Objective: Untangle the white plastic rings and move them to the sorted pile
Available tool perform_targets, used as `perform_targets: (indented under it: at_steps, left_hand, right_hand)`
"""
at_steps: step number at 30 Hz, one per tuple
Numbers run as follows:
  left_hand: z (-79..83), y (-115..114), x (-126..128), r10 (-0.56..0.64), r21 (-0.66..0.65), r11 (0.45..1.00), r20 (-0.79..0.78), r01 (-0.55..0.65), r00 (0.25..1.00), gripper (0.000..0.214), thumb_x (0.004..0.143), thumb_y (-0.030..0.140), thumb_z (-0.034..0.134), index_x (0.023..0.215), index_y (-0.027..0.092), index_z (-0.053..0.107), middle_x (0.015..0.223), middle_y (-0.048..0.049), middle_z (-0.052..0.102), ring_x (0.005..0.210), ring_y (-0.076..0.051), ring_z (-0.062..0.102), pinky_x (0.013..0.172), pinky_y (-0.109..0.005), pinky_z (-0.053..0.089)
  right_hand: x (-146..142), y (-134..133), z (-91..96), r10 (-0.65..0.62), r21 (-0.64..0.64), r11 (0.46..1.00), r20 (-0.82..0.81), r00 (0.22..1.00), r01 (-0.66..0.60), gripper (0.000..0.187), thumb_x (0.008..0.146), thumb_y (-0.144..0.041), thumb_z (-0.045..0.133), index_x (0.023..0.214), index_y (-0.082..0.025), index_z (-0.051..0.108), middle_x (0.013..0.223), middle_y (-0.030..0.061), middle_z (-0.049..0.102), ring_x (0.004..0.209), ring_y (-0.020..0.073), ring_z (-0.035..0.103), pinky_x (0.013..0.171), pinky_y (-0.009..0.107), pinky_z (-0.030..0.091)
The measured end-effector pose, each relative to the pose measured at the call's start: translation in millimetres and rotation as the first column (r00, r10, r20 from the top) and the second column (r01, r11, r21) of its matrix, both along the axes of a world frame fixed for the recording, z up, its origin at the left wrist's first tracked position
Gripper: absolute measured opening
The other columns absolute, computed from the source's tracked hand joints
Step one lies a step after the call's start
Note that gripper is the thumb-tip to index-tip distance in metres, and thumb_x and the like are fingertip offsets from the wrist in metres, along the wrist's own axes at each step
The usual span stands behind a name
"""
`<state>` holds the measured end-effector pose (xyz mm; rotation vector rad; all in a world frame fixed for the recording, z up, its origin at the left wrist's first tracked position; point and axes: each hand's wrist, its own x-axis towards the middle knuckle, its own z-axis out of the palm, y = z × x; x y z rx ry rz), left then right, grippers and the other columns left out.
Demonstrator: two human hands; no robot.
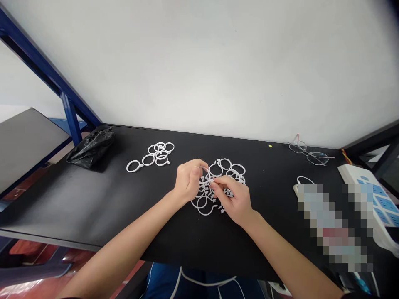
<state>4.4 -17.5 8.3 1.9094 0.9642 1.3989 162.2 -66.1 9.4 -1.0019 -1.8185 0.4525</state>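
Observation:
A white plastic ring is held between my two hands above a pile of similar rings. My left hand is closed, its thumb and fingers gripping the ring's left side. With thumb and forefinger pinched, my right hand holds the ring near its clasp end. Beneath and around both hands lies the pile of loose white rings, several with their ends apart; my hands hide part of it. To the left, a smaller group of white rings rests on the black table.
A black plastic bag sits at the table's far left. Eyeglasses lie at the back right, near a white power strip and a blurred-out object with a white cable. A white wall borders the back edge.

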Motion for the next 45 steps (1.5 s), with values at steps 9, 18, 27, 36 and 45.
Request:
perform_targets:
  at_steps: [9,18,27,36,45]
  left_hand:
    - [2.8,-1.0,-0.4,-0.023,-0.048,0.999,0.004,0.023,1.000,0.075,0.094,0.062,0.008,0.069,0.015,0.061,0.048,0.0011,0.039,0.048,-0.013,0.041,0.054,-0.029,0.034]
    - [2.2,-2.0,-0.2,-0.017,-0.074,0.997,0.018,0.018,1.000,0.073,0.095,0.060,0.010,0.067,0.015,0.061,0.046,0.0020,0.036,0.045,-0.011,0.036,0.053,-0.028,0.032]
    - [7.1,-6.9,1.6,0.024,-0.217,0.976,0.066,-0.009,0.998,0.071,0.097,0.055,0.013,0.061,0.017,0.060,0.043,0.0019,0.031,0.043,-0.011,0.030,0.050,-0.029,0.026]
    - [5.6,-6.8,3.2,0.003,-0.298,0.954,0.147,0.041,0.989,0.067,0.097,0.056,0.022,0.055,0.017,0.057,0.041,0.0025,0.027,0.041,-0.010,0.026,0.048,-0.029,0.023]
    - [3.7,-4.5,3.2,0.003,-0.309,0.950,0.140,0.041,0.990,0.067,0.096,0.056,0.022,0.055,0.017,0.057,0.041,0.0022,0.028,0.042,-0.011,0.027,0.049,-0.029,0.024]
  right_hand:
    - [4.7,0.4,5.4,0.130,-0.162,0.981,0.150,0.980,-0.105,0.010,0.097,-0.022,0.044,0.089,-0.021,0.050,0.059,-0.0070,0.041,0.047,0.0071,0.036,0.048,0.022,0.032]
    - [4.1,-0.8,3.2,0.172,-0.212,0.967,0.135,0.976,-0.141,0.012,0.098,-0.022,0.042,0.086,-0.021,0.045,0.058,-0.0081,0.037,0.045,0.0066,0.035,0.047,0.021,0.029]
    - [0.3,-3.0,4.9,0.204,-0.246,0.954,0.126,0.971,-0.168,0.017,0.099,-0.024,0.039,0.083,-0.022,0.045,0.058,-0.0066,0.040,0.046,0.0084,0.037,0.047,0.022,0.031]
    - [-1.8,-4.4,3.7,0.230,-0.259,0.946,0.113,0.967,-0.195,0.019,0.099,-0.025,0.038,0.082,-0.021,0.045,0.062,-0.0044,0.048,0.050,0.0095,0.045,0.051,0.022,0.036]
    - [-0.8,-2.8,3.3,0.238,-0.267,0.942,0.098,0.966,-0.205,0.020,0.099,-0.027,0.038,0.083,-0.021,0.048,0.063,-0.0040,0.047,0.051,0.0093,0.043,0.051,0.022,0.037]
